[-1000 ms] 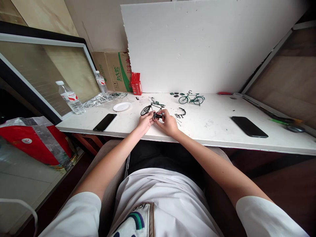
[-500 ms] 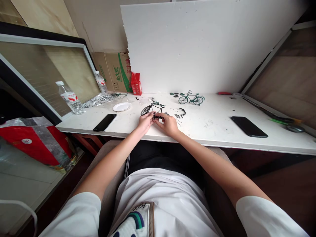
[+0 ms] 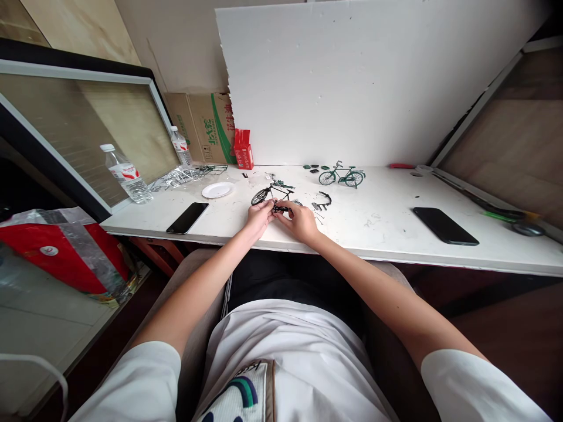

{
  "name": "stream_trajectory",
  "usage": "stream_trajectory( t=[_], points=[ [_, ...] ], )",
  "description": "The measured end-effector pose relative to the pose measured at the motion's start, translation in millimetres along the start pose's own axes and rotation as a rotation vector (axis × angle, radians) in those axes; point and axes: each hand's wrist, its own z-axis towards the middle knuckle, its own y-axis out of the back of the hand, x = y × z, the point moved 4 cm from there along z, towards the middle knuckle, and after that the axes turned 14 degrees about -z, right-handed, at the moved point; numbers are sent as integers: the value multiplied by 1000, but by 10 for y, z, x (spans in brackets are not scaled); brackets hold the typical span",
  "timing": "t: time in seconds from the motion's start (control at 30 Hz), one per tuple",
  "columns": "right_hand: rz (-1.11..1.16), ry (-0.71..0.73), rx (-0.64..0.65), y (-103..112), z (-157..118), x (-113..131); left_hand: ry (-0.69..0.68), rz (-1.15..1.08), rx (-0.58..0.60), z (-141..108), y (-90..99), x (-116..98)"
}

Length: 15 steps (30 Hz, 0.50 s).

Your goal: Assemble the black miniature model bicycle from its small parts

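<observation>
A small black part [image 3: 281, 208] is pinched between my two hands at the table's front. My left hand [image 3: 260, 217] has its fingers closed on the part's left end. From the right, my right hand [image 3: 301, 221] grips it with thumb and fingertips. Just behind my hands is a black model bicycle [image 3: 282, 191], its lower parts partly hidden by my fingers. Curved black pieces [image 3: 324, 202] and thin rods lie to the right. Farther back a green model bicycle [image 3: 342, 176] stands upright.
On the white table [image 3: 369, 234] are a phone [image 3: 187, 218] at left, another phone [image 3: 445, 225] at right, a white plate [image 3: 217, 190], a red box [image 3: 243, 150], two water bottles and plastic wrapping. Small dark green pieces [image 3: 314, 170] lie near the back board.
</observation>
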Motion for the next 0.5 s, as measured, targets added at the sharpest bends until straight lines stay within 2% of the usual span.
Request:
stream_trajectory(
  t=[0.5],
  points=[
    [11, 14, 26, -9, 0, -1, -3, 7, -18, -1, -13, -12]
  ],
)
